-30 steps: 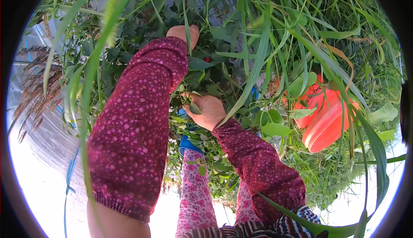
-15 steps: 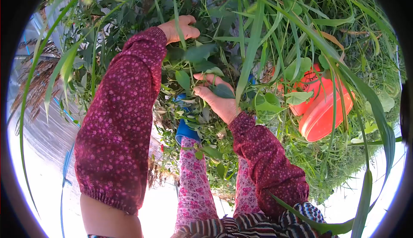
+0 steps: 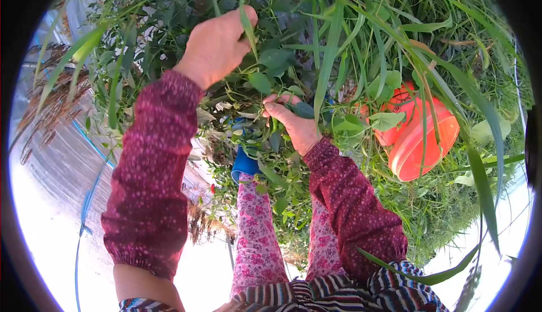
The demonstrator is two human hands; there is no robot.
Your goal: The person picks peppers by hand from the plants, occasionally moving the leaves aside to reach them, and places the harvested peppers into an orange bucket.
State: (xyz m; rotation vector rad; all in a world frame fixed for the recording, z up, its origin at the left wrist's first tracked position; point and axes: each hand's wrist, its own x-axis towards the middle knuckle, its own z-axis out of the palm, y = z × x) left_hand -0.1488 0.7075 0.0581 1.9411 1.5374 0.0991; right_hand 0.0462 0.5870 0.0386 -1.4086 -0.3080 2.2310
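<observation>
My right hand (image 3: 294, 128) is closed in a pinch, thumb against fingers, at the middle of a leafy plant. A slim green pod (image 3: 275, 124), like a small chili pepper, shows at its fingertips. Broad dark leaves (image 3: 278, 59) hang just above this hand. Up and to the left, my left hand (image 3: 214, 45) reaches into the foliage with its thumb apart from the curled fingers. A long grass blade (image 3: 247, 24) crosses in front of it, and leaves partly hide the fingertips. I see nothing held there.
A red-orange bucket (image 3: 426, 137) lies tilted among weeds on the right. Tall grass (image 3: 333, 47) hangs across the upper view. A blue boot (image 3: 244, 162) stands among stems. Dry brown seed heads (image 3: 51, 97) and blue cord (image 3: 87, 199) are at left, beside pale sheeting (image 3: 62, 182).
My left hand has risen and come closer to the camera, with its forearm steeper. My right hand has shifted slightly, its fingers drawn closer together, and the green pod now shows at them.
</observation>
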